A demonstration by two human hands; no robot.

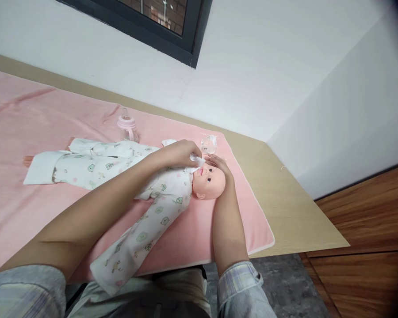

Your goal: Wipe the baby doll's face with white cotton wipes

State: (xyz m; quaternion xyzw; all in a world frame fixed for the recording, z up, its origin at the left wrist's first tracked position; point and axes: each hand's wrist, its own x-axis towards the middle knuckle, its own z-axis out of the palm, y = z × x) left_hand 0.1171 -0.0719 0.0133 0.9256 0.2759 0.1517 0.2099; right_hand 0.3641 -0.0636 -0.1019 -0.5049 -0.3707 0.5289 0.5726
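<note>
A baby doll [208, 182] in a white patterned outfit lies on its back, its head toward the right. My left hand [183, 153] reaches across its chest, fingers closed on a white tissue [196, 162] held beside the doll's mouth. On the far side of the head, my right hand [220, 164] rests with its fingers stretched out along the doll's cheek, and the wrist lies by the crown. The doll's near sleeve [142, 238] hangs over the front edge.
Under the doll a pink blanket [252, 221] covers much of a wooden table [285, 207]. Behind the doll stand a pink-topped baby bottle [127, 126] and a small clear container [208, 144]. A white wall with a dark window frame [185, 48] rises at the back.
</note>
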